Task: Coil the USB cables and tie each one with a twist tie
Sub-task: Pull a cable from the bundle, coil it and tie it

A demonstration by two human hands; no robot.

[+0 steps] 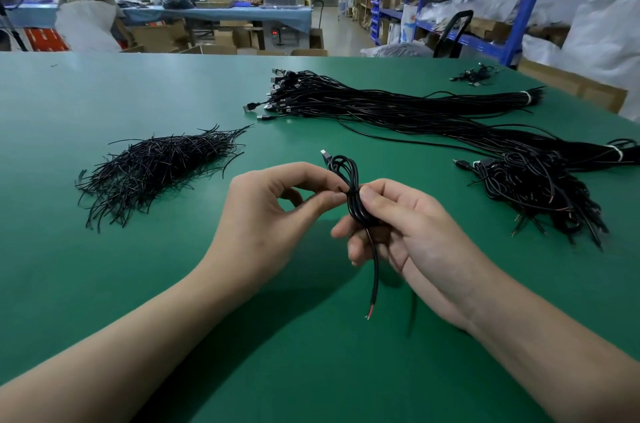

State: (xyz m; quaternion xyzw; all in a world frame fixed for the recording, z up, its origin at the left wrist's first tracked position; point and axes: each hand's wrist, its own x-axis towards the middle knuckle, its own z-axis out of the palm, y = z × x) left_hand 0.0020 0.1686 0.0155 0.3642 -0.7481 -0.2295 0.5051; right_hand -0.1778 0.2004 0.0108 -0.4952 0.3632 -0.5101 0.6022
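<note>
Head view: just the one camera, looking down over both forearms at a green bench (104, 103)
Cable: a black cable (350, 185) folded into a small coil, held up above the bench between the two hands, near the middle of the bench
Plug: the USB plug (325, 154) pokes out at the top of the coil
Loose end: the tail (370, 284) hangs down below the right hand, with a bit of red wire showing at the tip
Right hand: the right hand (408, 232) has thumb on top and fingers curled under, gripping the coil's waist
Left hand: the left hand (277, 211) pinches thumb to forefinger right at the coil's middle (can't tell if a tie is in that pinch)
Twist ties: a loose heap of twist ties (152, 173) lies left of the hands, apart from them
Straight cables: a long bundle (398, 107) lies at the back right, banded in white
Coiled pile: a tangle of black cables (540, 194) lies right of the hands
</note>
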